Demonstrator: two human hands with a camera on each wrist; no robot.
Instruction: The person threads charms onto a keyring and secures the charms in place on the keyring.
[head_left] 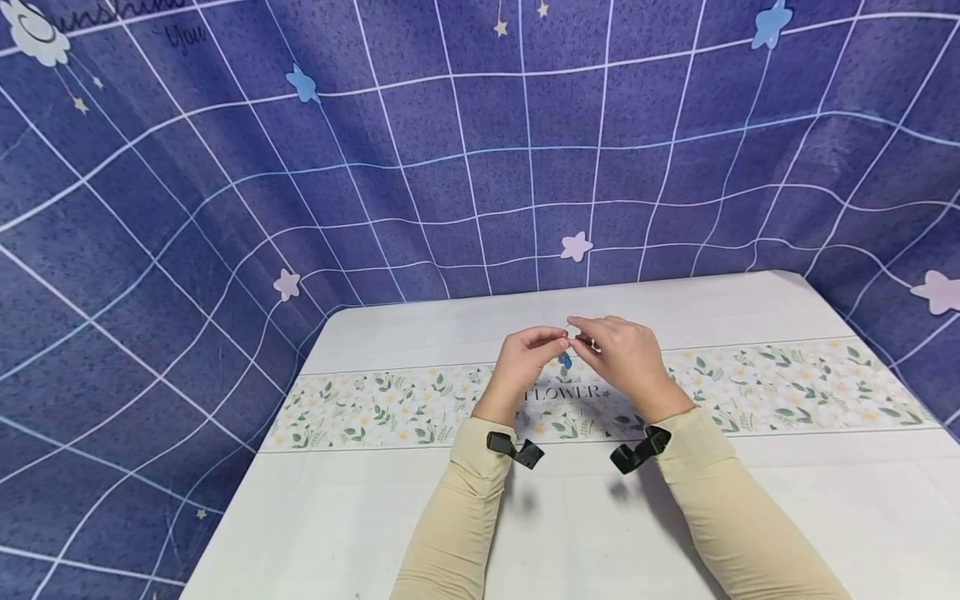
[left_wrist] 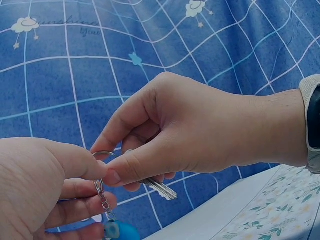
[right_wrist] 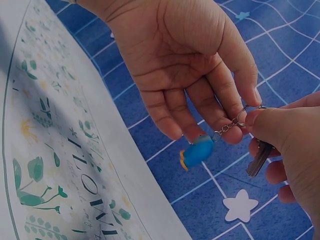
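Note:
A metal key ring (left_wrist: 104, 153) is pinched between the thumb and fingers of my left hand (head_left: 517, 358), above the table. From it a short chain (left_wrist: 104, 200) hangs down to a small blue figure charm (right_wrist: 197, 151) with yellow-orange bits at its end. My right hand (head_left: 626, 350) meets the left at the ring and holds a silver key (right_wrist: 260, 159), its toothed blade sticking out below the fingers. Fingertips hide the key's head, so whether it is threaded on the ring I cannot tell.
Under the hands lies a white table cover (head_left: 360, 508) with a floral band (head_left: 795, 387) across it. A blue curtain (head_left: 420, 192) with grid lines and stars hangs behind and at the sides. Black camera mounts (head_left: 641, 450) sit at both wrists.

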